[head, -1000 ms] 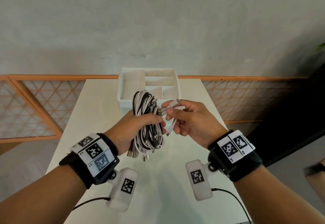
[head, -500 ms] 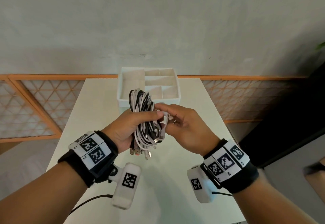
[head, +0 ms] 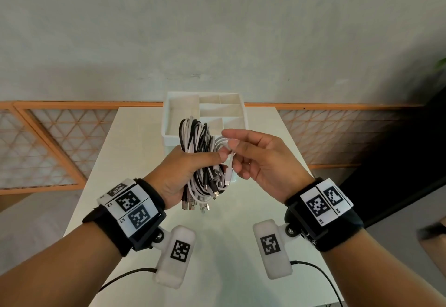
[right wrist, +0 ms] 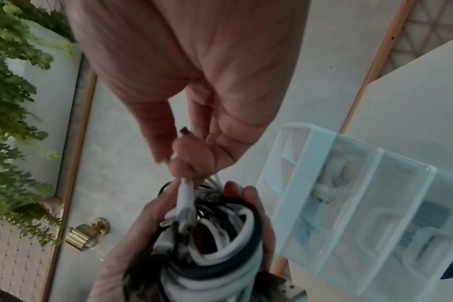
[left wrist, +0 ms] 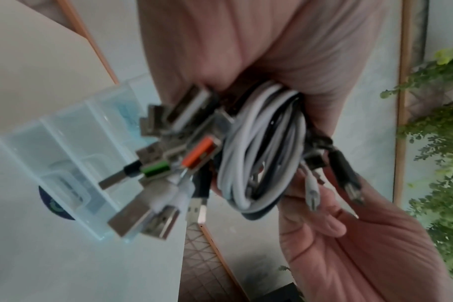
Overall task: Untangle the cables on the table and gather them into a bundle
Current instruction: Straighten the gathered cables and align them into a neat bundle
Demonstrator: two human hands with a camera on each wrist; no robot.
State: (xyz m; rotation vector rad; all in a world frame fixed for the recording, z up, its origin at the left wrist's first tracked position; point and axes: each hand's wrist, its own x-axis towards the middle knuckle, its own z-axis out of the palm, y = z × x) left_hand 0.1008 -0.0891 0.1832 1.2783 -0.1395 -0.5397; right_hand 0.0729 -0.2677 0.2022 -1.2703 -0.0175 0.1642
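Cables (head: 196, 159), black and white, are coiled into one upright bundle held above the white worktop (head: 135, 138), just in front of the compartmented organiser box (head: 169, 116) at its far edge. To the left of the bundle, the left hand (head: 179, 176) grips its middle, fingers and thumb curled round the coils; loops rise above the fist and a cluster of USB plugs (left wrist: 168, 169), one with an orange insert and one with green, hangs out below it. At the bundle's right side, a loose white cable end (head: 230, 165) runs down from the coils, its small connector dangling beside the lower loops. Right of the bundle, the right hand (head: 260, 162) pinches this white end between thumb and fingertips, its other fingers loosely spread and the palm turned up. The wrist views are blurred, but they show the same white lead caught at the fingertips and lying against the coils. Behind the box runs a grey wall (head: 217, 29) with an orange lattice rail (head: 48, 142).
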